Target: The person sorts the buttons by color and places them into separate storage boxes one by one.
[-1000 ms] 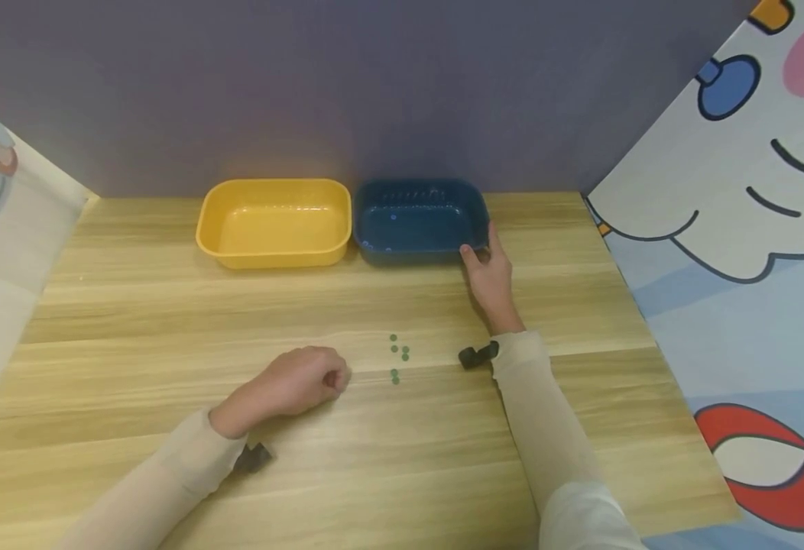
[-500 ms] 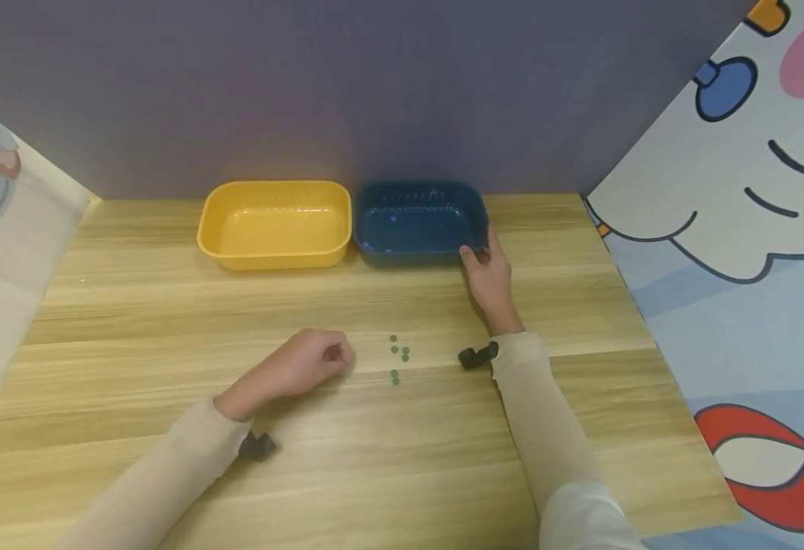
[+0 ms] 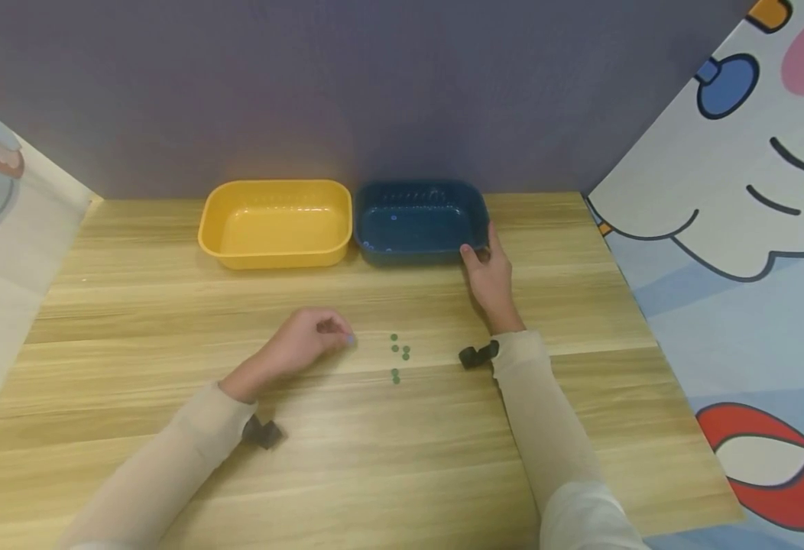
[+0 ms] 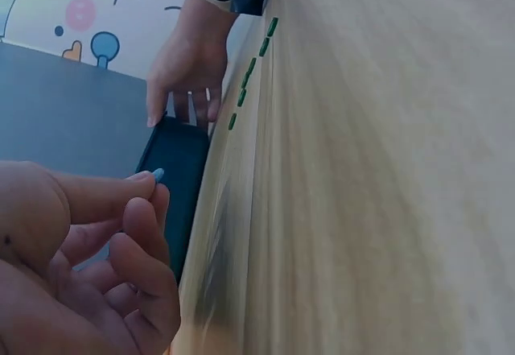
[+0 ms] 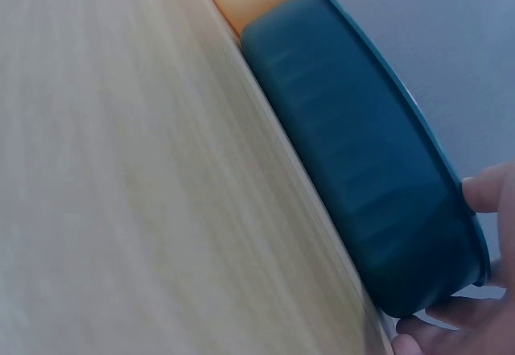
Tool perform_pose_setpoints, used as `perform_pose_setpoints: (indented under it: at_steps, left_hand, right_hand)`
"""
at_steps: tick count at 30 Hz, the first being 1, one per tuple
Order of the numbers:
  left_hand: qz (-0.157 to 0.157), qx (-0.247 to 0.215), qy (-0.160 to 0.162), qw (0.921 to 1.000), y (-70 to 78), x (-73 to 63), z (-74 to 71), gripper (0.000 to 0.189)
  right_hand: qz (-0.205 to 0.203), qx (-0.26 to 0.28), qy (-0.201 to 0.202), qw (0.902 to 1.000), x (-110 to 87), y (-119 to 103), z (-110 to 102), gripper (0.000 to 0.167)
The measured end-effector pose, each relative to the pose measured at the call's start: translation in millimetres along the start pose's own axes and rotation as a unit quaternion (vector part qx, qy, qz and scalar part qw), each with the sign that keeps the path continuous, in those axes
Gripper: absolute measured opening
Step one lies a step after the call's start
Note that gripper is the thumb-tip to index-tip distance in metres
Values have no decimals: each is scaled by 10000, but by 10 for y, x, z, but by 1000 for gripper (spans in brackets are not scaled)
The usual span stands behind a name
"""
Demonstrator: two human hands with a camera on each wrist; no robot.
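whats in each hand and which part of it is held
The left hand pinches a small light-blue piece by one side; the rest sticks out. The right hand grips the dark blue tray at its near right corner.

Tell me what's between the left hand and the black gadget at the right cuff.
In the head view, six small green discs lie between the left hand and the black gadget.

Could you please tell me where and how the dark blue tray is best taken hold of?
I would take the dark blue tray by the rim at its right end, coming from the right, where the right hand holds it. That rim juts out, while the yellow tray crowds the left end and the grey wall the back.
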State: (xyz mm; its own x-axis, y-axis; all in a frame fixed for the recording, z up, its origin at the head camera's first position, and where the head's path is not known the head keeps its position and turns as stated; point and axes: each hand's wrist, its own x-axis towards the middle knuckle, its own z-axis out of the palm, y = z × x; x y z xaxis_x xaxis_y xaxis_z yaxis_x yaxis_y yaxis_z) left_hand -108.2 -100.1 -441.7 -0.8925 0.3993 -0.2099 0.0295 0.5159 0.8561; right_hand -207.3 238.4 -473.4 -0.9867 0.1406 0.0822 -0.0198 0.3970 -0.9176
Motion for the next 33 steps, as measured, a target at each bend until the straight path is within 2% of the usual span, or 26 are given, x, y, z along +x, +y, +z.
perform_pose_setpoints:
  at_steps: [8,16,26,33]
  left_hand:
    - [-234,-387,169,9988,50,91,-20,8]
    - [-431,-634,360,9964,166,214,-30,11]
    - [-332,-928,716,9925,289,416,-50,12]
    - [-227,-883,854,9922,361,556,-66,12]
  right_hand:
    - [-72,-7,19,10000,-1,-5,0,79]
    - [-12,-24,-43,10000,-6,-10,-7,79]
    - [-8,-53,-43,10000,-3,0,3,79]
    - [-49,-114,-29,9999,8,4,1,80]
